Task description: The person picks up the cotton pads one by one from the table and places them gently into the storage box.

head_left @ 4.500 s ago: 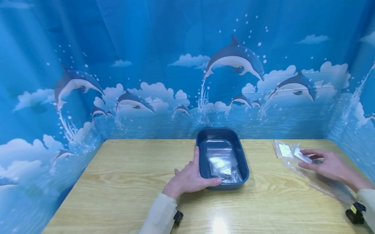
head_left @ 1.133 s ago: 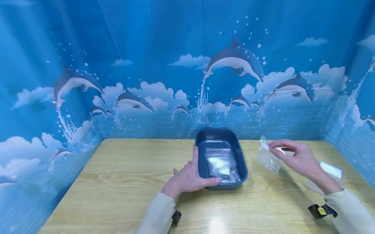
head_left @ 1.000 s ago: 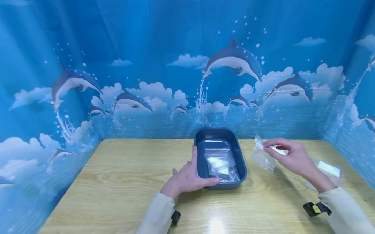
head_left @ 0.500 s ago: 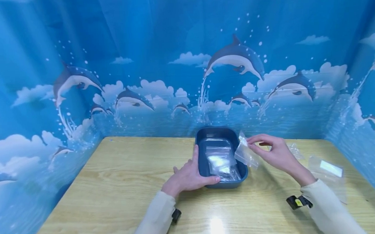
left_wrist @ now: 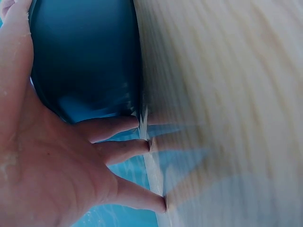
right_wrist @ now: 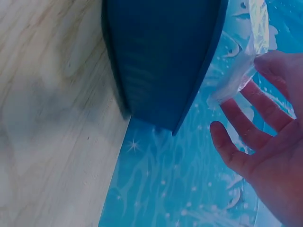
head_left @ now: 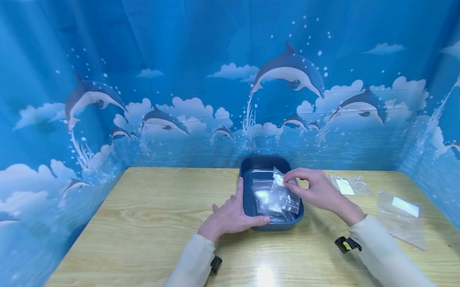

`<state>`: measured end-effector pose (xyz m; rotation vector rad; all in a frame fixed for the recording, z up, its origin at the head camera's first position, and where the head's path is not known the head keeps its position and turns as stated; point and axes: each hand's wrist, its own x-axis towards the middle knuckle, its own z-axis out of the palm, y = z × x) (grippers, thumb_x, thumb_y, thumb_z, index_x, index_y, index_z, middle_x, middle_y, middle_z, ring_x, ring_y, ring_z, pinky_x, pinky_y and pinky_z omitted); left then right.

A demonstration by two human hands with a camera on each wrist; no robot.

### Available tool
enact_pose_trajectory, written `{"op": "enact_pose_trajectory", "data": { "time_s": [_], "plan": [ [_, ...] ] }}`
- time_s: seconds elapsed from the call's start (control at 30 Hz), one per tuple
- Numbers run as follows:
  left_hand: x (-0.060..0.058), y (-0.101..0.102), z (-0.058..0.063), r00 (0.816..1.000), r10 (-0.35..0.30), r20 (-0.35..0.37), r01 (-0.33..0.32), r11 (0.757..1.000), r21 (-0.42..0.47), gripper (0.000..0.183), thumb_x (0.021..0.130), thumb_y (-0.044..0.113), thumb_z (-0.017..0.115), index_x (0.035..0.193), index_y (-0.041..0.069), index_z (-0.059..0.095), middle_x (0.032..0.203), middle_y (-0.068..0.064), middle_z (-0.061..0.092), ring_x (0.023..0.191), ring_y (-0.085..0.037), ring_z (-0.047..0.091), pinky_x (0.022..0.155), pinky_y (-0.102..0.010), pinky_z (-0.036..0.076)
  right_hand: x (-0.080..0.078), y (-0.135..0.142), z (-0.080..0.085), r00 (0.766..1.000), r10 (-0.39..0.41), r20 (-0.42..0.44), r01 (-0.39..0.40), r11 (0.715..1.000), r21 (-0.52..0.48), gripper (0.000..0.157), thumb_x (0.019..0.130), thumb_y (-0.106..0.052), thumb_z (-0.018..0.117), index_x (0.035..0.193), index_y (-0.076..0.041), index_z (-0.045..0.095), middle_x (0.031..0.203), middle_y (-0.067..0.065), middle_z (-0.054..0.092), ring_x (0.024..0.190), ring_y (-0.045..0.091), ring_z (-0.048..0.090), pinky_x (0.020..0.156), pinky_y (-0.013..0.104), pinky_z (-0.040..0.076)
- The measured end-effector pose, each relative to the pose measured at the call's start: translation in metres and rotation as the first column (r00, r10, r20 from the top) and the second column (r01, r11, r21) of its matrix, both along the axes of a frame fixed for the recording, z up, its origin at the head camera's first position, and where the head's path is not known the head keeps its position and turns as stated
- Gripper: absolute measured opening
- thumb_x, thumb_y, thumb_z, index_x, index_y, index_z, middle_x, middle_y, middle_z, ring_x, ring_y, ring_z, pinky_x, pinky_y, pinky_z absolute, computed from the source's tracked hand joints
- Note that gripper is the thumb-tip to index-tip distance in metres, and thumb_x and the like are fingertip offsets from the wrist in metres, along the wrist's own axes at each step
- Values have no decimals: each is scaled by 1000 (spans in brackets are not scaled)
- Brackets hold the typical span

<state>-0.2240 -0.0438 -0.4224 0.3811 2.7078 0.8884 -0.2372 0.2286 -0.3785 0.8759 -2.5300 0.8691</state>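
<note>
A dark blue rectangular bin (head_left: pixel 264 159) stands at the back middle of the table, with several clear zip bags (head_left: pixel 260 198) inside. My left hand (head_left: pixel 230 215) lies against its left side, thumb over the near rim; in the left wrist view its fingers stretch straight, tips down at the tabletop. Over the right part of the bin, my right hand (head_left: pixel 318 192) pinches a small clear zip bag (head_left: pixel 290 201) between thumb and fingertips. The right wrist view shows this bag (right_wrist: pixel 232 82) above the bin's wall (right_wrist: pixel 163 56), the other fingers spread.
On the right of the wooden table (head_left: pixel 141 233) lie a small clear bag with a white label (head_left: pixel 345 187) and a larger flat zip bag (head_left: pixel 403 221), also with a white patch. A blue dolphin-print curtain (head_left: pixel 196 76) closes off the back and sides.
My right hand took up a small zip bag from the right side of the table and has carried it left, over the bin. The left hand stays on the bin.
</note>
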Motion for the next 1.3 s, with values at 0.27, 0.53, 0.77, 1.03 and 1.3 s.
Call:
{"op": "enact_pose_trajectory", "data": {
  "time_s": [0.27,0.53,0.77,1.03,1.3],
  "plan": [
    [1,2,-1,1000,1,12,-1,1000,9,136,74,83,68,164,25,-15,160,-23,41,148,-41,43,112,-86,9,-10,-18,-9,995,105,1,-104,990,98,15,92,-3,73,102,-14,77,101,-1,77,92,16,72,81,42,61],
    [2,2,1,1000,3,8,-3,1000,19,138,72,85,67,164,23,-15,158,-22,45,145,-39,47,109,-88,10,-11,-34,-13,991,108,79,-127,947,296,10,92,-9,74,97,-17,78,97,-3,76,88,13,71,79,35,61],
    [1,2,1,1000,5,9,-5,1000,12,136,75,82,68,164,24,-16,158,-24,44,145,-41,46,110,-88,9,-7,-41,-17,982,139,128,-180,891,416,14,89,-15,78,102,-13,80,102,2,77,92,20,74,83,41,61],
    [2,1,1,1000,6,12,-6,1000,10,135,75,82,68,164,24,-15,159,-24,43,146,-41,45,111,-87,8,-5,-41,-19,992,114,61,-129,893,430,16,88,-16,79,104,-13,80,106,4,76,94,22,74,83,42,62],
    [1,1,0,1000,2,-1,-2,1000,-2,134,75,83,67,164,24,-15,160,-24,41,147,-42,42,111,-86,9,2,-30,-11,997,68,-42,-49,936,349,20,92,-16,77,112,-13,78,117,9,75,100,25,74,84,43,62]
  ]
}}
